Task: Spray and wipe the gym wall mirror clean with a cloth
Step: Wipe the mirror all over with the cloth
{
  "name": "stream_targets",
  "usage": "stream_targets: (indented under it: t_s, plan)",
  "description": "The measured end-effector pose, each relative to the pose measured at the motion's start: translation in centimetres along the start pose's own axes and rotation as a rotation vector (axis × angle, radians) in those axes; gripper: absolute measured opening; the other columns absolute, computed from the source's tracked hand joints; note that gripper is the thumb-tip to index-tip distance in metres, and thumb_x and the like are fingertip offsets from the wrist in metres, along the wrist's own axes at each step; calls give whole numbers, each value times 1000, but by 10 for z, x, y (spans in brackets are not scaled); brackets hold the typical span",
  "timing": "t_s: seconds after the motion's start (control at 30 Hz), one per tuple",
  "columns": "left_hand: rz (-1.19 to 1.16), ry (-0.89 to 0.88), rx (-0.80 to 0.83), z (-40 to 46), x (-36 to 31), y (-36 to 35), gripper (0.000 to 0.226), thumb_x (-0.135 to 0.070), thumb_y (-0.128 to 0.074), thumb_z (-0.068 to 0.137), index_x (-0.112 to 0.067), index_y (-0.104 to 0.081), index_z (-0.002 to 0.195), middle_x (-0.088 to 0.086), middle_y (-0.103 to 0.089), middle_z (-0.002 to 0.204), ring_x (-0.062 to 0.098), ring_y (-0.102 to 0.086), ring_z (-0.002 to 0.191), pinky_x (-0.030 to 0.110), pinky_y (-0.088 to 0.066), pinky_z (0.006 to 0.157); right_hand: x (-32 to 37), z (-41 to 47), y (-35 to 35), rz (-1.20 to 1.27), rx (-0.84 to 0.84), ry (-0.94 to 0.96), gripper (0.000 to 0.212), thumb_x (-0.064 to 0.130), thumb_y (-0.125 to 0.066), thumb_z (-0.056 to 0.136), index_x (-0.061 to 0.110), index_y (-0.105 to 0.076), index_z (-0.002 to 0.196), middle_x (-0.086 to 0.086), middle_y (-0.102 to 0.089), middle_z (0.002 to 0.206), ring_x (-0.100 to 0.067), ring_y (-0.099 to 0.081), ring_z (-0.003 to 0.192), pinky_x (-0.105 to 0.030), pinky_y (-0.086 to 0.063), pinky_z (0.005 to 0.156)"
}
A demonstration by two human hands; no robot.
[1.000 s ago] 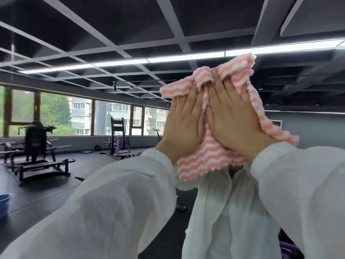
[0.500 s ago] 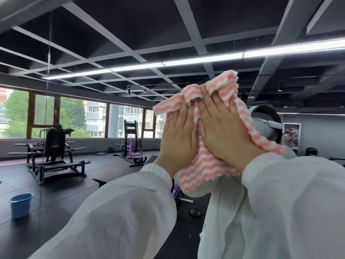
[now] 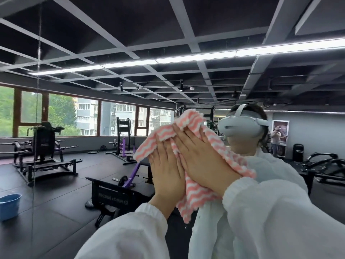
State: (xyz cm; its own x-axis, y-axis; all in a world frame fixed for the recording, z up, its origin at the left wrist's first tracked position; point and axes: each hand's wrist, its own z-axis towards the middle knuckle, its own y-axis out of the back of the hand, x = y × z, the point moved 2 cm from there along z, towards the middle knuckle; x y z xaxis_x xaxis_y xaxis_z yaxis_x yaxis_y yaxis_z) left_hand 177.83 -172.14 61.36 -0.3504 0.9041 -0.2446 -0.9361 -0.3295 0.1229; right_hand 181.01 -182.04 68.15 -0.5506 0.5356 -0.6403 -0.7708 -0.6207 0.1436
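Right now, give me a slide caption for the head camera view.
Both hands, left and right, press a pink-and-white wavy-striped microfibre cloth flat against the gym wall mirror.

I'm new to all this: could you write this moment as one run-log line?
stage: wiping | left hand: flat on cloth | right hand: flat on cloth | cloth: pink-white striped, pressed to mirror | spray bottle: not seen

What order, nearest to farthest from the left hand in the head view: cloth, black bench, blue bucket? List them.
1. Cloth: pressed under the left hand.
2. Black bench: reflected, lower left of the hand.
3. Blue bucket: reflected, at the far left edge.
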Motion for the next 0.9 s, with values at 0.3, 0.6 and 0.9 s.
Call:
stream_targets:
  t_s: [0.3, 0.6, 0.9]
  plan:
    - [-104, -421, 40, 46, -103, 4, 52, -30, -29, 96, -8, -34, 142, 17, -30, 151, 30, -31, 132, 48, -25, 109, -80, -50, 18, 1, -44, -457, 57, 26, -31, 88, -4, -46, 134, -19, -37, 148, -33, -36, 127, -54, -22, 101]
    - [-19, -453, -11, 98, -21, 21, 53, -24, -30, 96, 1, -30, 143, 24, -33, 147, 40, -30, 136, 44, -14, 116, -35, 35, 1, -89, -9, -409, 58, 34, -13, 95, 5, -15, 146, -12, -21, 156, -27, -26, 141, -41, 2, 112]
    - [87, -199, 97, 88, 109, 34, 58, -28, -16, 96, 6, -26, 143, 26, -27, 148, 39, -27, 138, 52, -17, 113, 61, 97, -17, -275, 43, -88, 59, 51, -34, 95, 20, -37, 145, -4, -31, 153, -17, -25, 142, -51, 23, 106]
